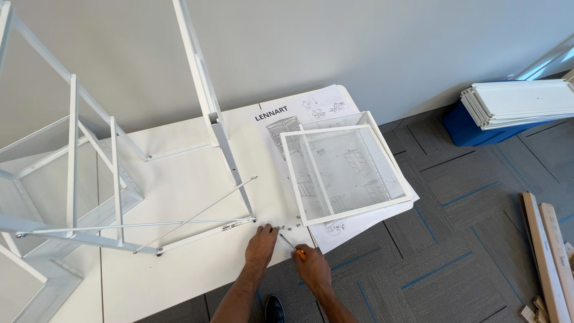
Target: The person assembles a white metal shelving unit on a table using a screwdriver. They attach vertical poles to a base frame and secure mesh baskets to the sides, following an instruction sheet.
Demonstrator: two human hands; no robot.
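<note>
My left hand rests fingers-down on the white table, its fingertips at a row of several small screws near the table's front edge. Whether it grips a screw is hidden. My right hand holds a small screwdriver with an orange handle, its thin shaft pointing up-left toward the screws. A white metal frame with thin diagonal rods stands on the table to the left, one foot close to my left hand.
A white mesh basket lies on instruction sheets at the table's right edge. On the grey carpet, stacked white panels sit on a blue box, with wooden boards at right. My shoe shows below.
</note>
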